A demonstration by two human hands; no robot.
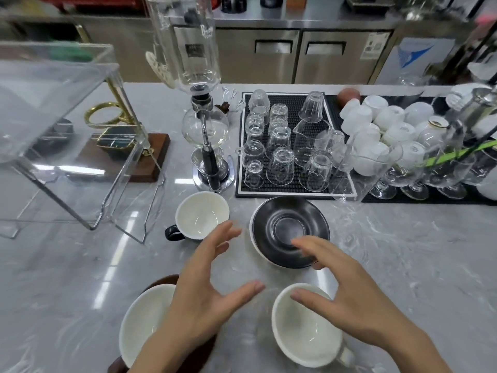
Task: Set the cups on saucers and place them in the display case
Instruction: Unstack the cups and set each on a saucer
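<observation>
On the marble counter (403, 265), both hands, left hand (204, 292) and right hand (349, 297), hover spread and empty

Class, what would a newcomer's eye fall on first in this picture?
Two open hands, left and right, hover over a marble counter with three white cups. An empty black saucer sits centre, beside the far cup. Upturned glasses crowd a black mat behind; a clear display case stands left.

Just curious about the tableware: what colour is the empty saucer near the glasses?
The saucer is glossy black, with a white edge; the head view shows it.
</observation>
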